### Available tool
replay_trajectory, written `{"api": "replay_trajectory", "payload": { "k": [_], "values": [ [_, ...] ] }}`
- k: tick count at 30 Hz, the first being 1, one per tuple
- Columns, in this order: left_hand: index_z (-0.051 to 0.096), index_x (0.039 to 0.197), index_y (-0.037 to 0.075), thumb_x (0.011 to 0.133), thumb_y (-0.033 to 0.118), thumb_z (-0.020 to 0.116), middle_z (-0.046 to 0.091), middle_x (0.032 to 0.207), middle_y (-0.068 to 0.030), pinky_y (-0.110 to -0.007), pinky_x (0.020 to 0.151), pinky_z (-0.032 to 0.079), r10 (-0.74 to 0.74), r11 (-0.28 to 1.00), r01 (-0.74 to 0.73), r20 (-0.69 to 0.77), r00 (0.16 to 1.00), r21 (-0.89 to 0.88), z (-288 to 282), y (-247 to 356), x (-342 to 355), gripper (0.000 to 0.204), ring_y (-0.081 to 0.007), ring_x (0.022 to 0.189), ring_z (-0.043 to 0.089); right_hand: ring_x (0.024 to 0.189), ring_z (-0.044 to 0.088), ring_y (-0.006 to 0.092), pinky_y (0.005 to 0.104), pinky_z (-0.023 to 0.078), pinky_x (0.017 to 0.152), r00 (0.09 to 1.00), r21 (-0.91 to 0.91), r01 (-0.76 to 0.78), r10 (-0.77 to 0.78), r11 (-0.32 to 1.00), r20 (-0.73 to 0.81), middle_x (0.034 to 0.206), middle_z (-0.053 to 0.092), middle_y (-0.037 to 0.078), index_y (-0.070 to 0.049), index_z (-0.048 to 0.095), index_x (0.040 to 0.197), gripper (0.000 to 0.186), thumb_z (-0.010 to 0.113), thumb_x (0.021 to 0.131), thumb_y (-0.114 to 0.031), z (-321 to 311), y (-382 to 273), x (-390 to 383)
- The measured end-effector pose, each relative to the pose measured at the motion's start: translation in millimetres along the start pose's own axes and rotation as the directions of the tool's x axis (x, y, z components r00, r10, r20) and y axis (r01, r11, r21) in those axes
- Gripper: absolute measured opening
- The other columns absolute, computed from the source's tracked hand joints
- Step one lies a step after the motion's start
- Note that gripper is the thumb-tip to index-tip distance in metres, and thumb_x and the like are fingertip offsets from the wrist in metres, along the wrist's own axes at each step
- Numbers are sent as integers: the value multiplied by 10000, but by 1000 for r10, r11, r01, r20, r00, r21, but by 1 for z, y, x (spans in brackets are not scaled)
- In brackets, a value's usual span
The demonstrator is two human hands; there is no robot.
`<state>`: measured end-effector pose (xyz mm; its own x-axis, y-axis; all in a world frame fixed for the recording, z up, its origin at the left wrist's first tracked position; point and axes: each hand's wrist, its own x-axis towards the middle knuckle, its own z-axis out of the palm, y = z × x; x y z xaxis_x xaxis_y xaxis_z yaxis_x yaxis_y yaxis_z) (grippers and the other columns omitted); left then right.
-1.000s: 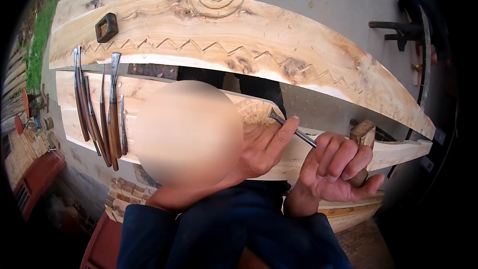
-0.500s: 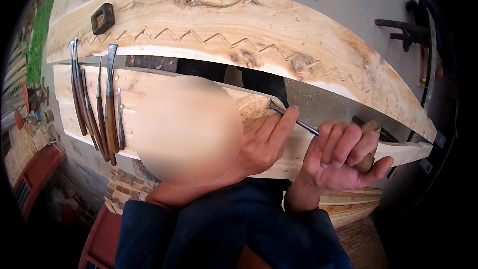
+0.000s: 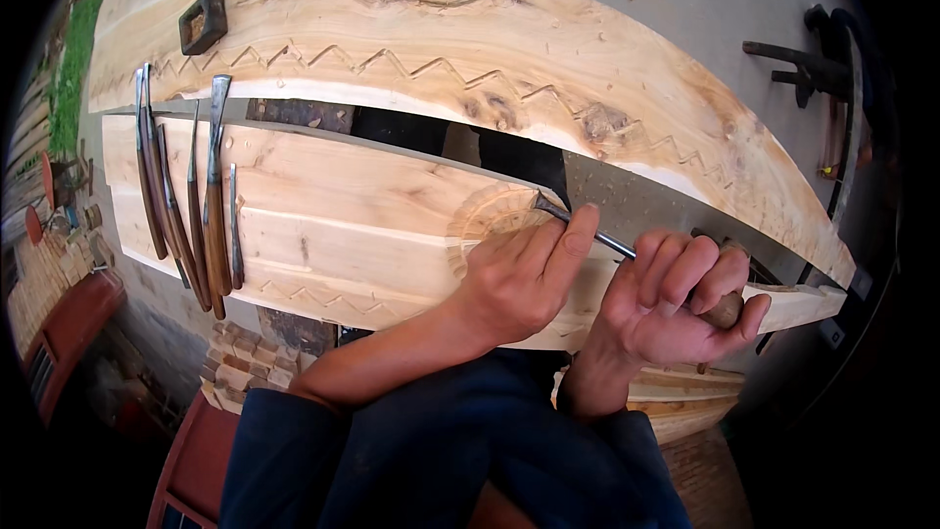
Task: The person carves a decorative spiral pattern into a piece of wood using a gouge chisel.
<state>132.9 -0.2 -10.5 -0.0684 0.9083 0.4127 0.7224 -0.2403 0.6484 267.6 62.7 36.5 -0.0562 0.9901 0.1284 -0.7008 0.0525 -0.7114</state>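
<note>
A carving chisel (image 3: 599,238) with a flared steel blade and wooden handle slants across the nearer pale board (image 3: 362,201). Its blade meets the upper right edge of a round carved pattern (image 3: 480,216) with short radiating cuts. My right hand (image 3: 671,296) is closed around the handle, whose rounded end shows beside the little finger. Nearer the blade, my left hand (image 3: 519,279) has its fingers closed at the steel shaft and rests on the board. The left fingers partly cover the carving.
Several chisels (image 3: 208,206) lie side by side on the nearer board's left. Beyond a gap, a larger board (image 3: 323,20) bears a zigzag groove, a spiral and a dark hollow block (image 3: 203,24). Wood blocks (image 3: 245,362) are stacked below, beside a red-brown frame (image 3: 196,460).
My hands and the chisel keep nearly the same pose, while the whole view has shifted slightly. The carving and left forearm, behind a blurred patch before, now show.
</note>
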Motion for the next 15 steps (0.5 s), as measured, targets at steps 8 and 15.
{"api": "replay_trajectory", "payload": {
  "k": [8, 15],
  "values": [
    [757, 1323, -72, 870, -91, 782, 669, 773, -82, -330, 513, 494, -33, 999, 33, -9, 999, -10, -2, 2, 0, 455, -183, 573, 623, 390, 340, 165, 337, 290, 429, 998, -13, -57, 57, 998, 26, 594, 549, 110, -137, 416, 743, 669, 356, 1146, -667, 3, 1, 13],
    [771, 1321, -60, 861, -92, 806, 569, 668, -13, -320, 495, 454, 98, 983, -128, -213, 972, -132, -14, -2, -2, 462, -158, 530, 558, 344, 294, 80, 236, 227, 384, 954, 111, -104, 68, 988, 291, 546, 524, -19, -185, 402, 697, 668, 600, 1080, -695, 41, -17, 25]
  ]
}}
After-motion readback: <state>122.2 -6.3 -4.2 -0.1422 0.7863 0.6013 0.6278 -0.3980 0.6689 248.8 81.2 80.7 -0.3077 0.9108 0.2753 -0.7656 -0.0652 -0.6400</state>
